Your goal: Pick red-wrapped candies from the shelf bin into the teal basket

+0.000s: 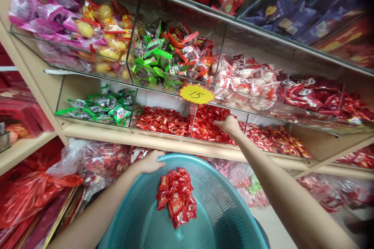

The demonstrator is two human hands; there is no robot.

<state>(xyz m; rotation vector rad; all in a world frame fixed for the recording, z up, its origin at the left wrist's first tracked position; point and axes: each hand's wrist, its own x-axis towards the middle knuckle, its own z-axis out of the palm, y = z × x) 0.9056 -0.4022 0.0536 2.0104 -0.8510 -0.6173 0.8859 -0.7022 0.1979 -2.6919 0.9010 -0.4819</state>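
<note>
A teal plastic basket (222, 186) stands in front of me, with a small pile of red-wrapped candies (177, 198) on its bottom. My left hand (152, 162) is closed over the basket's far left rim. On the lower shelf, my right hand (229, 125) reaches into a clear-walled compartment of red-wrapped candies (206, 122). Its thumb points left over the candies, while the other fingers are mostly hidden among them. To the left, a neighbouring compartment holds similar red-wrapped candies (163, 120).
Clear dividers split the wooden shelves. A yellow price tag (196, 93) marked 15 hangs above the lower bins. Green-wrapped sweets (112, 105) lie lower left, white-and-red packets (248, 79) above. Plastic bags (99, 159) sit beneath the shelf, a red bag (32, 190) at left.
</note>
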